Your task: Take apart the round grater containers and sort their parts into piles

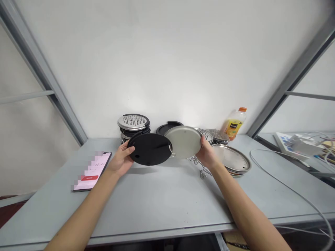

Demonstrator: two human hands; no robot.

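Observation:
My left hand (123, 158) grips the left edge of a black round disc (150, 149), thumb on its face. My right hand (206, 151) holds the right edge of a silver-grey round plate (184, 142). Both discs are raised above the table, side by side, with a small metal clasp (171, 151) where their edges meet. Behind them sits another black round piece (170, 126), partly hidden. Several small metal hooks (203, 174) lie on the table near my right forearm.
On the grey table (162, 209) stand a stack of perforated lids (133, 122) at back left, a phone (92, 172) at left, stacked metal plates (231, 158) at right, round grates (217, 135) and an orange-capped bottle (235, 123) behind. A white cable (285, 184) curves along the right.

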